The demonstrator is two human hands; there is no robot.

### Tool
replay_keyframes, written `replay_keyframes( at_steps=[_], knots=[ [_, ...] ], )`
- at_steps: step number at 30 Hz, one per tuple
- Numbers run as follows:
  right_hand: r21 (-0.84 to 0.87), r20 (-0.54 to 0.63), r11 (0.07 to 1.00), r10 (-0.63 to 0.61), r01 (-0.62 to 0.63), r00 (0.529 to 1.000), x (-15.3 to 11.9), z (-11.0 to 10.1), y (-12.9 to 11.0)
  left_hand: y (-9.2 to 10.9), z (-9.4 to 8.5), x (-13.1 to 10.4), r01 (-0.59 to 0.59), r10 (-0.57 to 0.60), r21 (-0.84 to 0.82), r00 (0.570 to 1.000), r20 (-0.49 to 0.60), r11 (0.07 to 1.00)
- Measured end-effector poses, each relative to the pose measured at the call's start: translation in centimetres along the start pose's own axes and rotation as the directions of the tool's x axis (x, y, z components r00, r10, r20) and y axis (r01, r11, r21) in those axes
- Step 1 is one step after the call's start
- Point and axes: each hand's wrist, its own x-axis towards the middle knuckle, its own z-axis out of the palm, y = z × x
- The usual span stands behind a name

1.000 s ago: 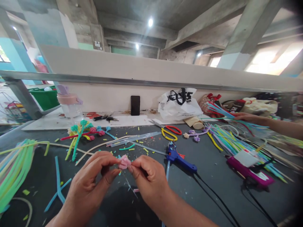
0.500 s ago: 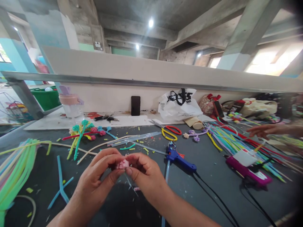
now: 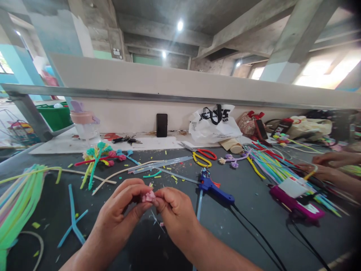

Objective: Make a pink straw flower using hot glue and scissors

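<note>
A small pink fuzzy piece, apparently bent pipe cleaner, is pinched between my two hands above the dark table. My left hand grips it from the left with thumb and fingers. From the right, the closed fingertips of my right hand press on its edge. A blue glue gun lies to the right of my right hand, its nozzle end covered in bits. Scissors with red and yellow handles rest behind it. Clear glue sticks lie beyond my fingers.
Green and pastel pipe cleaners lie at left, near crossed blue stems and finished coloured sprigs. A phone leans on the back panel. At right are a purple box, more pipe cleaners and another person's hands.
My right hand's fingers have closed more tightly at the pink piece's right edge. At far right, the other person's hands have moved lower and closer together.
</note>
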Motion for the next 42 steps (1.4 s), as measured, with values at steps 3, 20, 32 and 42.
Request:
replay_keyframes(
  at_steps=[3, 20, 32, 42],
  knots=[
    [-0.044, -0.019, 0.999, 0.011, -0.012, 1.0, 0.0, 0.0, 0.1, 0.0, -0.1, 0.0, 0.014, -0.014, 0.029, 1.0, -0.022, 0.999],
    [-0.124, -0.024, 0.992, -0.028, 0.025, 0.999, -0.3, 0.3, 0.8, 0.6, -1.0, 0.5, -0.172, 0.194, 0.338, 0.981, -0.031, 0.925],
    [-0.201, -0.014, 0.966, -0.168, 0.162, 0.986, -0.4, 0.4, 1.0, 0.9, -1.0, 0.5, -0.18, 0.195, 0.279, 0.98, -0.026, 0.943],
    [-0.19, -0.064, 0.962, -0.214, 0.198, 0.975, -0.4, 0.5, 1.2, 0.8, -1.1, 0.4, -0.122, 0.13, 0.22, 0.991, -0.022, 0.968]
  ],
)
